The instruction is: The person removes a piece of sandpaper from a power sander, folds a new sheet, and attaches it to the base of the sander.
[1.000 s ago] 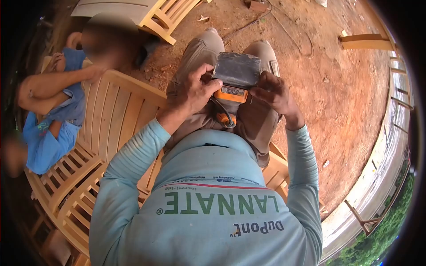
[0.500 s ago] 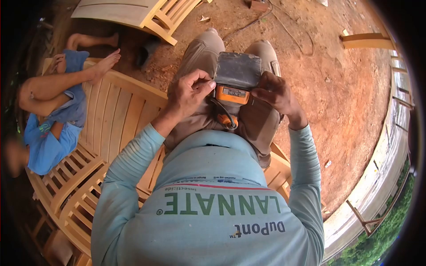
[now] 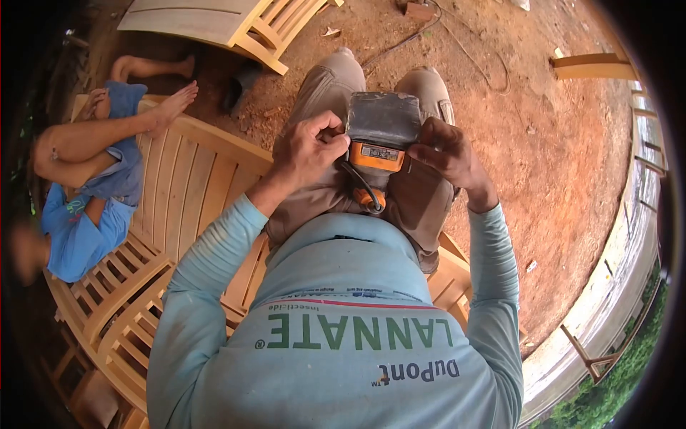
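An orange electric sander rests upside down on my lap between my thighs, its cord curling toward my waist. Its flat base faces up, covered by a dark grey sheet that looks like sandpaper. My left hand is closed in a pinch at the sheet's left edge, near the sander's body. On the opposite side, my right hand pinches the right edge with thumb and bent fingers. What lies between the fingertips is mostly hidden.
I sit on a slatted wooden bench. A person in a blue shirt sits on it to the left. Ahead stands another piece of wooden furniture. A cable lies on the dirt ground.
The sander with its sheet sits slightly lower in view, and the whole view has shifted a little. Both hands keep their pinch at the sheet's edges.
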Demonstrator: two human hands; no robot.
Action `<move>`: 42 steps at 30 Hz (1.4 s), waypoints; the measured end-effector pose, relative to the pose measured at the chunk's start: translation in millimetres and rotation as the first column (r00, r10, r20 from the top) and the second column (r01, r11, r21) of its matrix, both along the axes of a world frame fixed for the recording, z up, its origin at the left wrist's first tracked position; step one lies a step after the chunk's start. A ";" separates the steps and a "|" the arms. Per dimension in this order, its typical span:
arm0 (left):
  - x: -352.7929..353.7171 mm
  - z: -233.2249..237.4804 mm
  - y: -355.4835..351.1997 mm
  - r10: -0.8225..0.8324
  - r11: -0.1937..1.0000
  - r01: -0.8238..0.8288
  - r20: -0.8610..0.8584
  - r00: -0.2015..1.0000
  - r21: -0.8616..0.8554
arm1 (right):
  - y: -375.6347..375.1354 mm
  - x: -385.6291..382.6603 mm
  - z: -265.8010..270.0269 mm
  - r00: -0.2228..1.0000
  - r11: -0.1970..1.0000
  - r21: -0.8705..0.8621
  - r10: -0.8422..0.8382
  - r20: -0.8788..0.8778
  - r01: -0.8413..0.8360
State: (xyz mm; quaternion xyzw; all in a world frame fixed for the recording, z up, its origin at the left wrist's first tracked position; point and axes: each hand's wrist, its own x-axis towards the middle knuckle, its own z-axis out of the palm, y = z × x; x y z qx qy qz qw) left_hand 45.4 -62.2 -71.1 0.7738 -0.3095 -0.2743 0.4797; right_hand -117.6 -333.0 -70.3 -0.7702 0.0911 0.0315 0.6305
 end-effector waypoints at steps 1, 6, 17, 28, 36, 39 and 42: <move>1.0 2.8 -0.9 -0.018 1.000 0.018 0.010 1.000 0.007 | -1.9 -0.8 0.6 1.000 1.000 -0.013 0.010 -0.002 -0.010; -0.4 10.7 -4.2 -0.027 1.000 0.027 0.048 0.998 0.007 | -4.6 -1.8 -2.8 0.998 0.994 -0.104 0.048 0.041 -0.043; -3.2 2.7 -3.5 0.039 0.990 -0.032 0.051 0.998 -0.137 | 2.5 -5.0 -1.1 1.000 0.991 -0.133 -0.018 0.024 0.021; -4.7 4.9 -4.3 0.051 0.999 -0.052 0.061 0.997 0.001 | 2.6 -0.3 6.9 1.000 0.997 -0.081 -0.017 -0.016 0.015; 1.4 7.9 -11.6 0.041 0.997 -0.053 0.189 0.981 0.059 | 4.7 1.8 3.2 0.999 0.999 -0.030 -0.034 0.022 0.034; 2.8 4.9 -10.4 0.031 0.994 -0.045 0.147 0.989 0.096 | 6.4 0.1 1.7 0.999 0.999 -0.012 -0.037 0.029 0.037; 14.3 6.3 -10.2 -0.024 0.988 0.016 0.047 0.999 0.154 | 6.9 -0.2 -1.2 0.998 0.999 -0.002 -0.048 0.051 0.048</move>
